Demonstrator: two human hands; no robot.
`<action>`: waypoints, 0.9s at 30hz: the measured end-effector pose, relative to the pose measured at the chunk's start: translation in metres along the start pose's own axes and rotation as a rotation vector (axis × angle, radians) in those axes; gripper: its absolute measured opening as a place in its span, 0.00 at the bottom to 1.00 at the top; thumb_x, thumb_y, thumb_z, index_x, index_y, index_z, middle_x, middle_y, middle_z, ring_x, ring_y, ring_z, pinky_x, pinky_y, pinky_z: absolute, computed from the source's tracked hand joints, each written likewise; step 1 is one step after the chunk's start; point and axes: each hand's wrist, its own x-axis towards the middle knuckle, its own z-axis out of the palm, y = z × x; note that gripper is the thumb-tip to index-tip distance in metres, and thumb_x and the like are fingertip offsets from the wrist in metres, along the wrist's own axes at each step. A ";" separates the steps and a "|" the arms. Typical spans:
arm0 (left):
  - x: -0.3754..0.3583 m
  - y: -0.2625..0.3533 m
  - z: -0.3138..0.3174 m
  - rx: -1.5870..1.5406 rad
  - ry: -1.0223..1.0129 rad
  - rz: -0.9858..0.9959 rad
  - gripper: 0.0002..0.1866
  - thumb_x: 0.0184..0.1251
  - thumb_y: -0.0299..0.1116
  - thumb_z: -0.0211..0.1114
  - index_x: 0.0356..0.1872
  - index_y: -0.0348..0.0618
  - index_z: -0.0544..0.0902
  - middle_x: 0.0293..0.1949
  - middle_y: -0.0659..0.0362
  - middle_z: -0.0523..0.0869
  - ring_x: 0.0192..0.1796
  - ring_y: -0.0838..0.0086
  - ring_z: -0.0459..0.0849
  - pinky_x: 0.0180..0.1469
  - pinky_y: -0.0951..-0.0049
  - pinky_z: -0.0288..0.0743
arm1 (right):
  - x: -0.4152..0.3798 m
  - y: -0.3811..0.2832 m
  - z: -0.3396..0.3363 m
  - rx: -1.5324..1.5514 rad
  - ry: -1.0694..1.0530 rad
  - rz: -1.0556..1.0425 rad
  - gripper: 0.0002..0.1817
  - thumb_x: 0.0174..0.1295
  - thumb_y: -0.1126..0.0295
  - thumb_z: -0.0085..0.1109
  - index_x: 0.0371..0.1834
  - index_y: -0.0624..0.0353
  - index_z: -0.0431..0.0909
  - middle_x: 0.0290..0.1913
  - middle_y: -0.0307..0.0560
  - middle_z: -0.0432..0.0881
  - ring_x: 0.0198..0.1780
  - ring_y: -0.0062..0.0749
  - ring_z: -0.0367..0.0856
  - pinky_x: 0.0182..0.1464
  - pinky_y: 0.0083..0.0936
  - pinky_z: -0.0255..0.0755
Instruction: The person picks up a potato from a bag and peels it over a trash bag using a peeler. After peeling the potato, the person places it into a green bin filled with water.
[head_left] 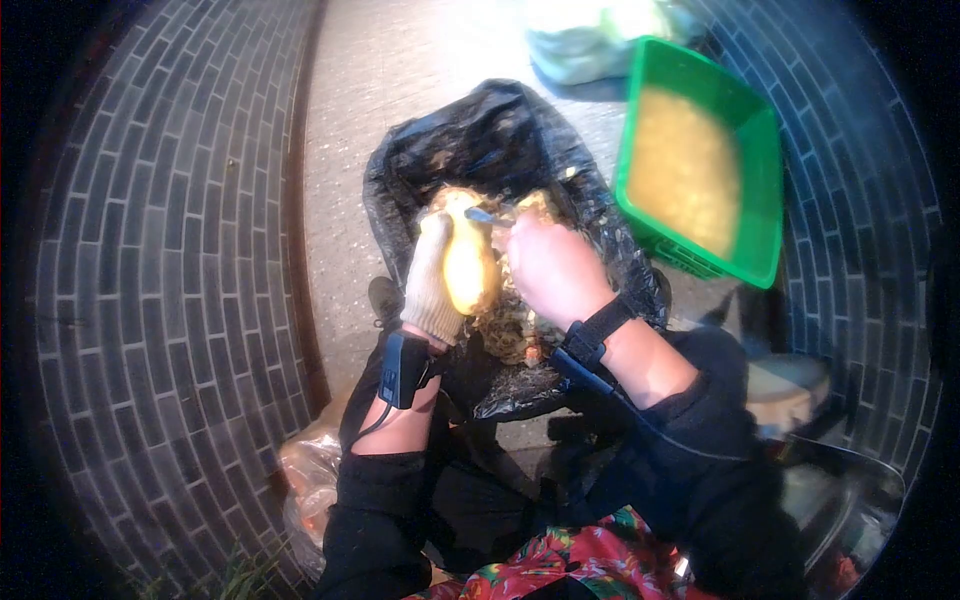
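Observation:
My left hand (432, 270), in a cream knit glove, is wrapped around a long, pale-yellow, potato-like tuber (469, 268). Some brownish skin shows at the tuber's far end. My bare right hand (556, 262) is closed on a small bladed tool (481, 215), whose bluish-grey tip overlaps the upper right side of the tuber. Its handle is hidden in my fist, so I cannot tell its exact kind. Below both hands, a black plastic bag (490, 110) spreads open, with brown and yellowish peelings (505, 340) inside.
A green plastic crate (648, 150) on the right holds many yellow pieces (690, 165), blurred together. Behind it sits a pale plastic bag (590, 45). A clear bag (312, 480) lies at my lower left. Brick walls (180, 250) rise on both sides of the light floor (340, 150).

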 end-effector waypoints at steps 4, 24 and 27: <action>-0.001 -0.003 0.009 -0.021 0.005 0.057 0.26 0.74 0.52 0.53 0.58 0.41 0.74 0.50 0.52 0.83 0.49 0.65 0.84 0.50 0.66 0.81 | -0.005 0.004 0.012 -0.046 -0.056 -0.012 0.14 0.66 0.68 0.43 0.36 0.69 0.75 0.27 0.63 0.83 0.32 0.53 0.85 0.35 0.44 0.79; 0.012 0.023 0.003 0.054 0.174 0.278 0.29 0.69 0.62 0.54 0.52 0.45 0.77 0.37 0.57 0.84 0.33 0.68 0.84 0.35 0.70 0.80 | -0.003 0.021 0.009 -0.014 -0.112 -0.056 0.14 0.65 0.67 0.44 0.31 0.67 0.76 0.28 0.67 0.80 0.33 0.59 0.82 0.41 0.50 0.75; 0.013 0.004 0.012 0.256 0.171 0.297 0.29 0.70 0.59 0.55 0.55 0.44 0.76 0.38 0.58 0.84 0.34 0.72 0.83 0.35 0.71 0.80 | 0.001 0.017 -0.008 0.057 0.033 -0.045 0.13 0.66 0.67 0.44 0.35 0.67 0.74 0.26 0.66 0.81 0.31 0.60 0.82 0.37 0.52 0.74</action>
